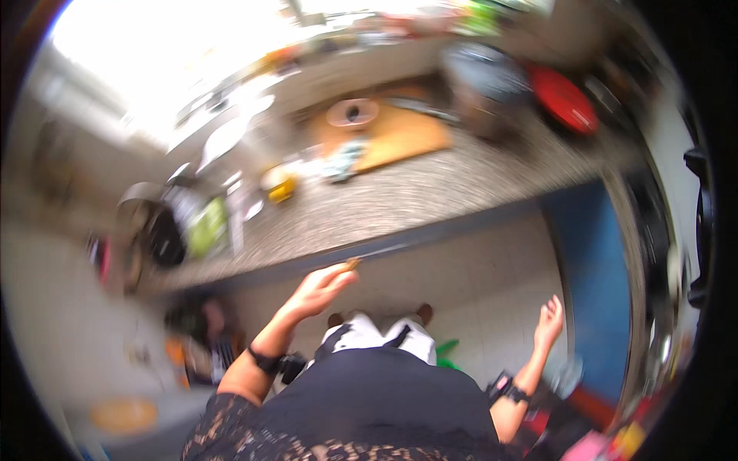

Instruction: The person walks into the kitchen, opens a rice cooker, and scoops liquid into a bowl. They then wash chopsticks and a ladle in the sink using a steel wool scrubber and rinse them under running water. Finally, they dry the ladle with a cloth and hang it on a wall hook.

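Observation:
My left hand [326, 288] is in front of the counter edge, closed around the brownish handle of a thin knife-like tool [380, 252]. Its slim pale blade points right along the counter's front; motion blur hides the exact kind. My right hand [549, 324] hangs low on the right near a blue panel [594, 276], fingers apart, with nothing visible in it. Beyond the left hand, on the speckled stone counter [357, 210], lies a wooden cutting board [409, 141]. A pinkish oval dish [340, 118] with something dark inside rests on the board, and a pale bluish cloth [345, 161] lies at its near edge.
A large container [484, 86] and a red round lid or plate [562, 101] stand at the back right. To the left are a yellow-bottomed cup [281, 187] and a green packet [209, 227]. A green object [447, 352] lies on the floor by my legs.

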A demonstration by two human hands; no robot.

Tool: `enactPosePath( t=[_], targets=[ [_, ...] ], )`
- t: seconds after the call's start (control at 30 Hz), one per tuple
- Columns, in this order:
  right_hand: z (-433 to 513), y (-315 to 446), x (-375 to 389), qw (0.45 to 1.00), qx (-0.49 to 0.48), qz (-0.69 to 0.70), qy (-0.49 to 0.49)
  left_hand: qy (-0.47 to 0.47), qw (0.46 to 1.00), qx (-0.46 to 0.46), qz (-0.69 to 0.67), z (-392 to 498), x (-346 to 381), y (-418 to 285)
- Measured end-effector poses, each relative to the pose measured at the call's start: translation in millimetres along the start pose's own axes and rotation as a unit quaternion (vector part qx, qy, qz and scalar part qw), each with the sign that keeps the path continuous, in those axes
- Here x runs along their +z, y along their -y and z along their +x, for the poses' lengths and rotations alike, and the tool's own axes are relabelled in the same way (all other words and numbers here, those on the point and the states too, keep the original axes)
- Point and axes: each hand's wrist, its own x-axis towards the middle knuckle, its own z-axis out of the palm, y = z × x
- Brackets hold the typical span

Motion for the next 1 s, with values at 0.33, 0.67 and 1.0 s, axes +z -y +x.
enactPosePath(
  t=[0.33,0.67,1.0],
  targets=[
    [-207,381,272,0.888,-0.295,0.093,0.341,-0.263,0.932,-0.069,-0.24,-232,-158,166],
    [-382,686,441,0.753,-0.504,0.214,0.364,-0.441,0.842,-0.052,-0.306,-416,-282,285],
    [-437,953,707,0.751,-0.465,0.246,0.4,-0.47,0.825,-0.056,-0.31,-395,-447,331]
  ],
)
